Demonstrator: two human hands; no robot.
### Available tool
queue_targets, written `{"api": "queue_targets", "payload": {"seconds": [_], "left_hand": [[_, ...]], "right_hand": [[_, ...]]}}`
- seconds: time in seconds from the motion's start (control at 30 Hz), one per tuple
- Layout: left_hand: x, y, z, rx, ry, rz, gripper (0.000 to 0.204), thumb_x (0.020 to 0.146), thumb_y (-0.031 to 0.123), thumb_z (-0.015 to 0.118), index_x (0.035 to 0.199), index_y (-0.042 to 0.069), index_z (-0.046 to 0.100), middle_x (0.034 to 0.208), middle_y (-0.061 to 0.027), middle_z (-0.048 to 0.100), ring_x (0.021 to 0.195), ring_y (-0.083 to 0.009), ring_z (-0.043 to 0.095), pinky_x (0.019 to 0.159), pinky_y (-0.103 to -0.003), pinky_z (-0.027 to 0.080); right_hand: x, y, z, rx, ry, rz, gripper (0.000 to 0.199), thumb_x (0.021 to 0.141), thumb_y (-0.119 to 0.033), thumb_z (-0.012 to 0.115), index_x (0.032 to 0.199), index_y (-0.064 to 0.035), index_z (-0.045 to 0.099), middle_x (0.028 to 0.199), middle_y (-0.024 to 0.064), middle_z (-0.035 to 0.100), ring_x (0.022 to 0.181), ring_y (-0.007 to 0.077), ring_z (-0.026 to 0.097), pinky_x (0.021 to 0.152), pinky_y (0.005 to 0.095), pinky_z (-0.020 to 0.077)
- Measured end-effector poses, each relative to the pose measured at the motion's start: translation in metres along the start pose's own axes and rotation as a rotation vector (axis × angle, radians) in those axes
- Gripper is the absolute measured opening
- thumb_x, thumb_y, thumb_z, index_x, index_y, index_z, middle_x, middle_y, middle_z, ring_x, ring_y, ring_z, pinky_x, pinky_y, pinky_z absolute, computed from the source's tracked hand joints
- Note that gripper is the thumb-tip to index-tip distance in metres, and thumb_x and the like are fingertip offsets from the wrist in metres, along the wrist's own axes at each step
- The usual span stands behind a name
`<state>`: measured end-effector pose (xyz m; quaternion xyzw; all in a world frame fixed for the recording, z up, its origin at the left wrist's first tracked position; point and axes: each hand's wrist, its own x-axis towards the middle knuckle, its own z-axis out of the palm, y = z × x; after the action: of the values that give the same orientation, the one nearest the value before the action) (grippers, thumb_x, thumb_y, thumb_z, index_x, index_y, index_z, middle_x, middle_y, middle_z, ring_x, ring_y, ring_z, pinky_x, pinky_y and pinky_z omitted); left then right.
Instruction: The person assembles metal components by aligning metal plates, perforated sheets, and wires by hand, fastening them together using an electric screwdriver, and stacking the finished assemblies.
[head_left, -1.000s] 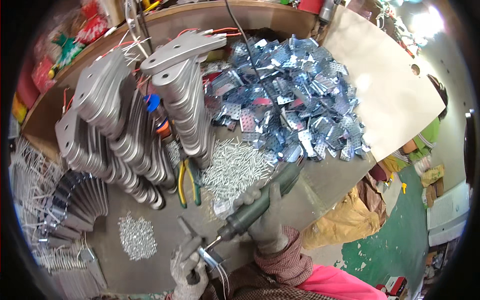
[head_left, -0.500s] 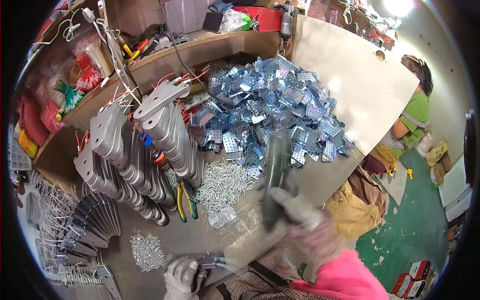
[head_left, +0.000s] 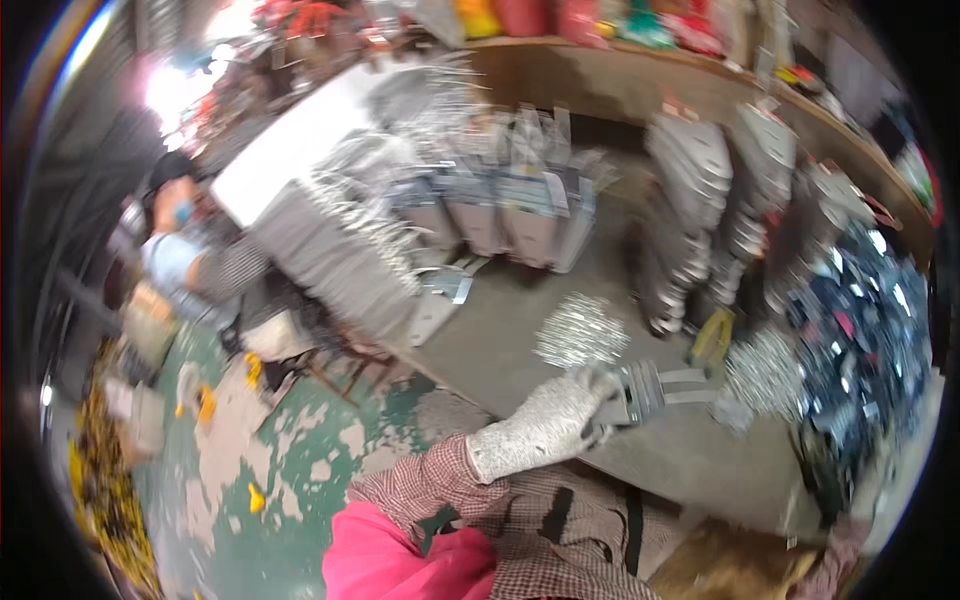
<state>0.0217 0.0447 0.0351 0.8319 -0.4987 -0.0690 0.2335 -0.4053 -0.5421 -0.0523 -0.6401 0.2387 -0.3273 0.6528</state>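
My left hand (head_left: 565,415), in a white-grey knit glove, is closed around a grey metal piece (head_left: 645,392) with pale flat strips sticking out to its right. It is just above the table's front edge. Beyond it lies a small pile of shiny fasteners (head_left: 582,330). At the lower right, a checked sleeve (head_left: 842,558) leads to my right hand, badly smeared by motion. A dark, long power screwdriver (head_left: 822,465) stands at that hand, beside the heap of bluish perforated metal plates (head_left: 865,330).
Tall stacks of grey metal plates (head_left: 690,190) stand at the back, near pliers (head_left: 712,340) and a heap of screws (head_left: 765,375). Further left are finished-looking metal pieces (head_left: 525,215) and pale wires (head_left: 370,215). Another person (head_left: 190,250) sits beyond the table, at left.
The view has swung left, so the table contents appear farther right. My left hand still grips the metal piece, now raised into fuller view. My right hand and screwdriver are at the right rim.
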Motion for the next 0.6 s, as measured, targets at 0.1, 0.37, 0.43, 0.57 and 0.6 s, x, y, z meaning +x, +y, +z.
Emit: {"api": "queue_targets", "payload": {"seconds": [0.1,0.37,0.43,0.57,0.6], "left_hand": [[-0.038,-0.055,-0.046,0.059,0.385,-0.378,0.046,0.084,0.032,0.071,0.116,0.005,0.053,0.112,-0.0174,0.054,0.1,-0.0358,0.059,0.086,-0.045,0.052],[-0.086,-0.16,-0.066,0.388,0.482,-0.725,0.058,0.082,0.029,0.072,0.127,0.004,0.046,0.117,-0.0197,0.056,0.107,-0.0392,0.058,0.087,-0.047,0.05],[-0.097,-0.17,-0.068,0.3,0.43,-0.774,0.062,0.082,0.03,0.073,0.13,0.003,0.045,0.117,-0.0212,0.059,0.108,-0.0383,0.06,0.089,-0.045,0.05],[-0.112,-0.165,-0.09,0.357,0.475,-0.78,0.06,0.081,0.033,0.074,0.127,0.002,0.051,0.11,-0.0226,0.064,0.107,-0.0384,0.06,0.093,-0.044,0.048],[-0.11,-0.159,-0.106,0.555,0.547,-0.713,0.06,0.081,0.035,0.074,0.126,0.002,0.052,0.109,-0.0227,0.064,0.106,-0.0382,0.061,0.092,-0.045,0.048]], "right_hand": [[0.059,0.008,0.03,-1.027,0.021,-0.377,0.046,0.105,-0.021,0.037,0.146,-0.0003,0.038,0.145,0.0097,0.045,0.129,0.0203,0.045,0.113,0.0343,0.0304],[0.025,-0.018,0.097,-1.405,0.249,-0.454,0.035,0.098,-0.008,0.053,0.132,0.0029,0.053,0.128,0.0159,0.06,0.12,0.025,0.055,0.107,0.0342,0.0377],[-0.002,-0.011,0.117,-1.368,0.248,-0.596,0.027,0.095,-0.007,0.059,0.12,0.0044,0.06,0.114,0.017,0.065,0.11,0.0279,0.061,0.097,0.0364,0.0447],[-0.069,-0.095,0.27,-0.855,0.069,-0.019,0.032,0.096,-0.018,0.062,0.12,0.0038,0.064,0.109,0.0189,0.07,0.091,0.0294,0.067,0.084,0.0376,0.0513],[-0.074,-0.087,0.269,-1.126,0.008,-0.103,0.031,0.098,-0.02,0.06,0.121,-0.0004,0.065,0.113,0.0208,0.069,0.095,0.0304,0.066,0.085,0.0375,0.0512]]}}
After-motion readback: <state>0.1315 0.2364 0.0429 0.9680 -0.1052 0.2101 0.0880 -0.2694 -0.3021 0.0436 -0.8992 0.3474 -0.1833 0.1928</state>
